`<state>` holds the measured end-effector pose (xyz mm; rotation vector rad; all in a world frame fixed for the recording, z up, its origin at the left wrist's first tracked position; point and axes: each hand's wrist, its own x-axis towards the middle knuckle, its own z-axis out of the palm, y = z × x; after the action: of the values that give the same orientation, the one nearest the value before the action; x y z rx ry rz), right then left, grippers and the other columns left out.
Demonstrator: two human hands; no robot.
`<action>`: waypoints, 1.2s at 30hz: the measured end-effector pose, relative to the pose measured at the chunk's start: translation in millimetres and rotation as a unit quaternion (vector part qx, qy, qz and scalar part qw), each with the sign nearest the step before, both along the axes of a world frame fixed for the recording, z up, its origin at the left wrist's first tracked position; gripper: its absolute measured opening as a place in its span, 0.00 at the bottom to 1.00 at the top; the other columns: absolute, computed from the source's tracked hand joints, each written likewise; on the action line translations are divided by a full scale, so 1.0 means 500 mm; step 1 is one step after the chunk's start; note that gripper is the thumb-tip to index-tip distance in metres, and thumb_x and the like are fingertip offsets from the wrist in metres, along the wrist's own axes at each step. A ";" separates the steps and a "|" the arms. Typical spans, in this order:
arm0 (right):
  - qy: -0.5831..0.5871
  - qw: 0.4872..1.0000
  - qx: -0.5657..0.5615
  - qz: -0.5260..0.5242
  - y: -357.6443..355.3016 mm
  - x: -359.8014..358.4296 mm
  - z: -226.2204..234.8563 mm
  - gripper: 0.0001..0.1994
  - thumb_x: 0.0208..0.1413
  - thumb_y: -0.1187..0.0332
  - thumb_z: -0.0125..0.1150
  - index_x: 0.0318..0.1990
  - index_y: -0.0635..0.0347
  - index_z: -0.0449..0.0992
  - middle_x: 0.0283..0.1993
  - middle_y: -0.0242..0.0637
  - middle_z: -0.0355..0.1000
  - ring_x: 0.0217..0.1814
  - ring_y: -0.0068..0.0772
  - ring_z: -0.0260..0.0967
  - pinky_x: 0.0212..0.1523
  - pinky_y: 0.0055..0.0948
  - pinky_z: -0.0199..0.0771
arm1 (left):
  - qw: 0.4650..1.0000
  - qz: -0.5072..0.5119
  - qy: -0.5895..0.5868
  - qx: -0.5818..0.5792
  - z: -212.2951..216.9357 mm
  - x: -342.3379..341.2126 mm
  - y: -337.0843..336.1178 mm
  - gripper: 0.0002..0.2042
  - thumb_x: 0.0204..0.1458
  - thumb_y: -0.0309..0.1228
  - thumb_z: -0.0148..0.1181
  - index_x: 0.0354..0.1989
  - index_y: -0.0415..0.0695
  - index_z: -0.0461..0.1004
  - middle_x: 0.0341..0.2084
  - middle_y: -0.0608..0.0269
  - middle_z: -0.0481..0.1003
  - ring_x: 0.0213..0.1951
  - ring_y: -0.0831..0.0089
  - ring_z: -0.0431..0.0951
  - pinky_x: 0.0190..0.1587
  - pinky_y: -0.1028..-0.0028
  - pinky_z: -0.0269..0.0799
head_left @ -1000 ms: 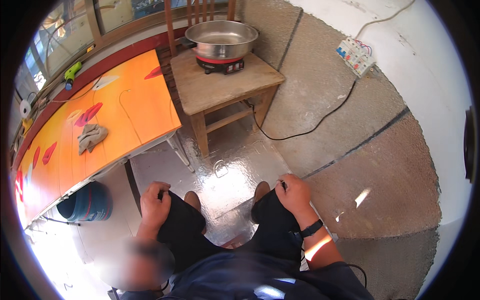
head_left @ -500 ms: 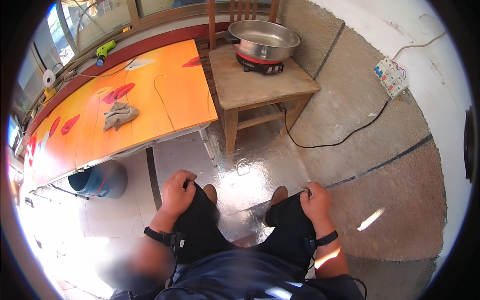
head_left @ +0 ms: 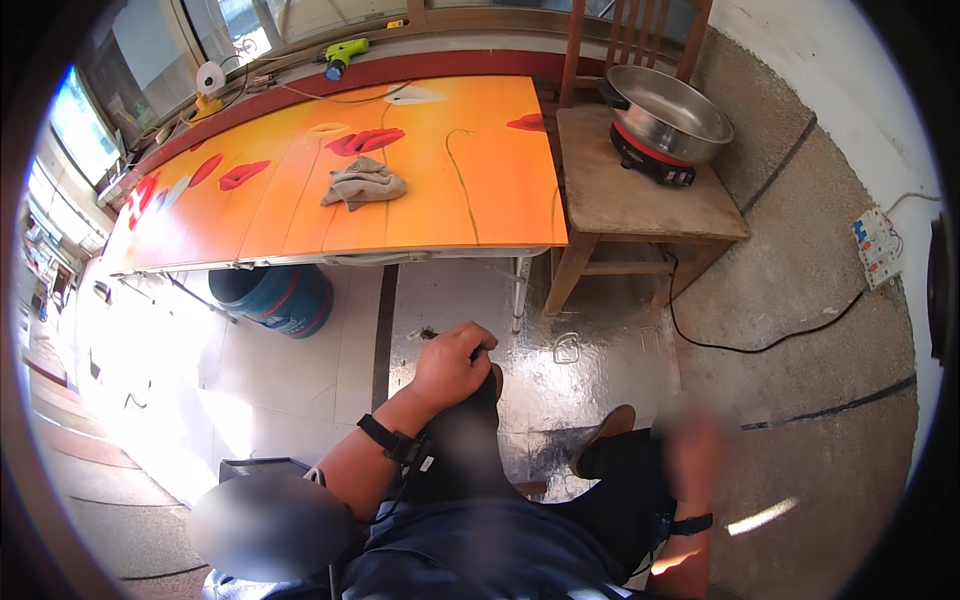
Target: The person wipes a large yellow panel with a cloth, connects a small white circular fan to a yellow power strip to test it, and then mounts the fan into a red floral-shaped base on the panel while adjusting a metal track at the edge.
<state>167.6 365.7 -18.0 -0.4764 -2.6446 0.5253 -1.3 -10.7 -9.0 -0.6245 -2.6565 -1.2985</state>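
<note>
Your view has swung left over the last second: the orange bench point(head_left: 300, 200) with its red flower print, which sat off to the side a second ago, now fills the upper middle of the picture, and the wooden chair point(head_left: 640, 195) carrying the steel pot point(head_left: 675, 115) on its red electric cooker has slid to the upper right. Your left hand point(head_left: 452, 362) rested flat on your left knee before; now it is curled into a loose fist on that same knee, fingers tucked, grasping nothing that shows. Your right hand point(head_left: 690, 450) is blurred with motion beside your right knee, so you cannot tell whether it is spread or clenched. The crumpled grey rag point(head_left: 365, 183) lies on the bench top, well apart from both hands and lying as it did half a second ago. A blue bucket point(head_left: 275, 298) stands under the bench, and a green glue gun point(head_left: 345, 52) lies on the window ledge beyond. You look turned toward the bench, with neither hand yet touching anything on it.
</note>
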 end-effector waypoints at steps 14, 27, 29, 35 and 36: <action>0.039 0.998 0.009 0.050 0.001 -0.010 0.017 0.08 0.46 0.73 0.57 0.35 0.61 0.77 0.33 0.47 0.74 0.34 0.53 0.74 0.37 0.41 0.75 | 1.000 -0.015 0.013 -0.001 0.002 0.000 -0.001 0.07 0.48 0.22 0.57 0.36 0.41 0.78 0.35 0.54 0.79 0.39 0.54 0.80 0.43 0.64 0.76; 0.010 0.999 0.018 0.039 0.005 -0.008 0.014 0.07 0.55 0.69 0.59 0.39 0.62 0.77 0.36 0.48 0.75 0.37 0.53 0.74 0.38 0.41 0.74 | 0.939 0.216 0.213 -0.159 0.194 -0.292 -0.215 0.25 0.54 0.34 0.61 0.62 0.45 0.68 0.63 0.45 0.64 0.63 0.48 0.65 0.63 0.59 0.63; 0.012 0.999 0.014 0.035 0.001 -0.007 0.014 0.07 0.55 0.69 0.59 0.39 0.62 0.77 0.36 0.48 0.75 0.36 0.53 0.74 0.37 0.41 0.74 | 0.913 0.252 0.201 -0.248 0.170 -0.345 -0.255 0.28 0.53 0.40 0.61 0.62 0.45 0.68 0.63 0.42 0.64 0.64 0.45 0.63 0.65 0.57 0.61; 0.005 1.000 -0.025 0.018 0.008 -0.005 0.012 0.08 0.54 0.69 0.60 0.40 0.62 0.77 0.33 0.47 0.75 0.34 0.53 0.74 0.36 0.41 0.74 | 0.941 0.232 0.089 -0.229 0.110 -0.407 -0.311 0.25 0.53 0.43 0.61 0.56 0.40 0.72 0.55 0.41 0.70 0.58 0.46 0.70 0.60 0.58 0.67; 0.005 1.000 -0.022 0.014 0.008 -0.005 0.015 0.08 0.54 0.70 0.60 0.40 0.62 0.77 0.33 0.47 0.75 0.35 0.52 0.74 0.36 0.41 0.74 | 0.941 0.234 0.091 -0.229 0.110 -0.402 -0.298 0.24 0.53 0.43 0.61 0.54 0.39 0.74 0.54 0.41 0.71 0.56 0.46 0.71 0.58 0.58 0.68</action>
<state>165.0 369.9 -10.5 -0.4497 -2.6387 0.5937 -202.5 -159.5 46.1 -0.1177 -2.7165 -0.4768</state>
